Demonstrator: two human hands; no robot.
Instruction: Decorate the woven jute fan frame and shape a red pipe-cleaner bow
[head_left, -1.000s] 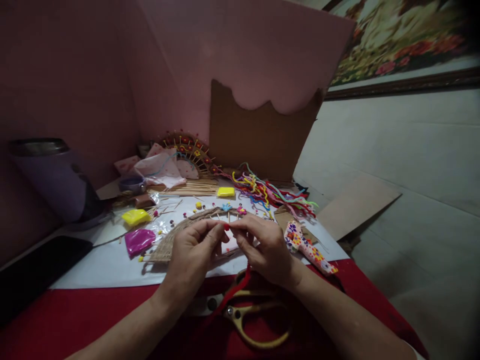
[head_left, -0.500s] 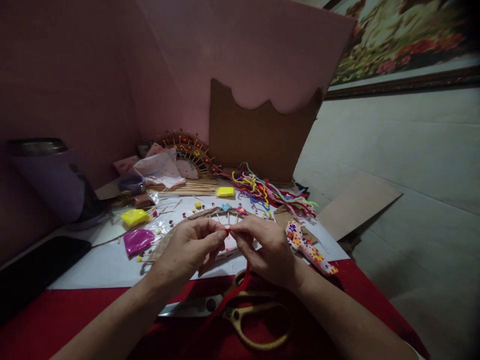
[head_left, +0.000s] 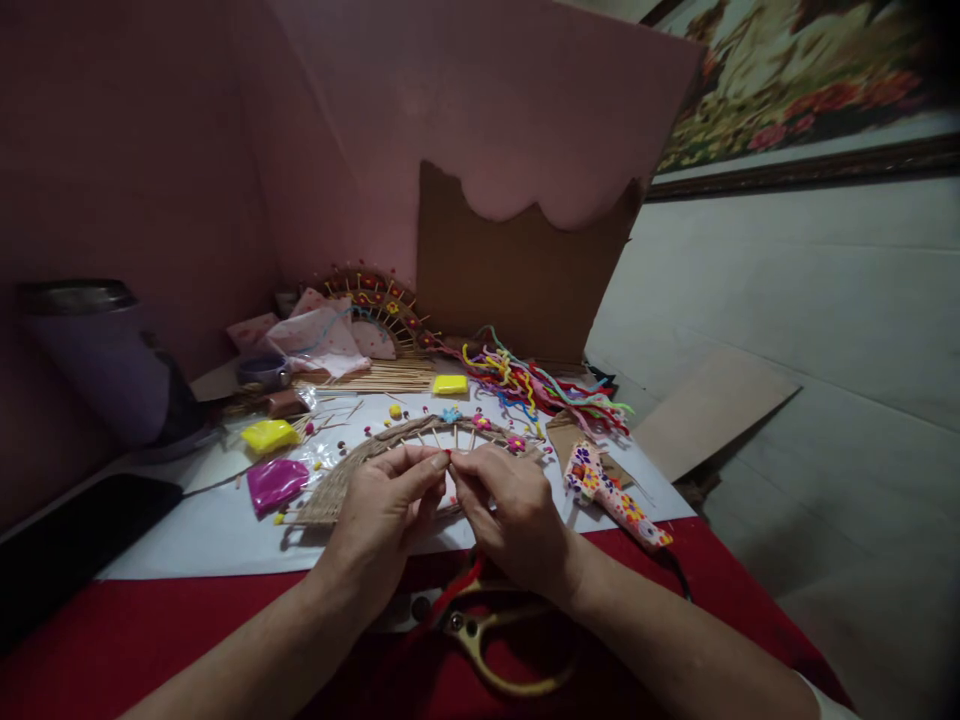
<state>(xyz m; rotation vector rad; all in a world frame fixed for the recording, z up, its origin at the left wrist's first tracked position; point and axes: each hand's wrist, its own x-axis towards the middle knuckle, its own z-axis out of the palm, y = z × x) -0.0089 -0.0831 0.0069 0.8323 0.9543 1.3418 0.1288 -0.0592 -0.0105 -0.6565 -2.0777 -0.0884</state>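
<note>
My left hand and my right hand meet fingertip to fingertip, both pinching a red pipe cleaner. Only a tiny red bit shows between the fingers; its long tail hangs below my right hand, toward the front. Behind and partly under my hands lies a half-round fan wrapped in brown twine, with thin sticks and small blue and pink flowers along its arch. Beneath the hanging tail, scissors with gold handles rest on the red cloth, their blades mostly covered by my left hand.
Colourful pipe cleaners lie in a heap at the back. A flower-patterned glue gun is at the right. Clay packs, yellow and magenta, a purple tumbler and a black phone-like slab stand left. Another decorated fan leans behind.
Both hands have shifted slightly left and drawn closer together, still pinching the red pipe cleaner. More of the twine fan's right side shows, and the scissor blades are more covered.
</note>
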